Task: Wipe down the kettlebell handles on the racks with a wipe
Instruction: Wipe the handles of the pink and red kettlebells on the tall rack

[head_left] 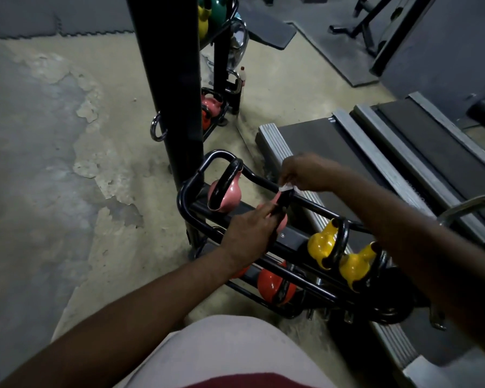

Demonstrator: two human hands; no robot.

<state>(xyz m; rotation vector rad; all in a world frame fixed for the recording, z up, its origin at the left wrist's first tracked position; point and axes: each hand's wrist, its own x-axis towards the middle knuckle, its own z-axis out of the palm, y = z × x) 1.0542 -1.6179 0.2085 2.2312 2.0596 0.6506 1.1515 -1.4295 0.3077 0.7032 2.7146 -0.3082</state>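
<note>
Kettlebells fill the low black rack (219,153): a pink kettlebell (227,193) stands at its left end, the left hand (248,233) lays fairly straight fingers against a second pink kettlebell (282,224), the right hand (305,170) pinches a white wipe (286,188) onto that one's black handle (284,200), and yellow kettlebells (321,243) sit further right.

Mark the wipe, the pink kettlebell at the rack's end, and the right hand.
wipe (285,188), head view, white fold on the handle.
pink kettlebell (228,196), head view, its round body.
right hand (305,170), head view, back of the hand.
</note>
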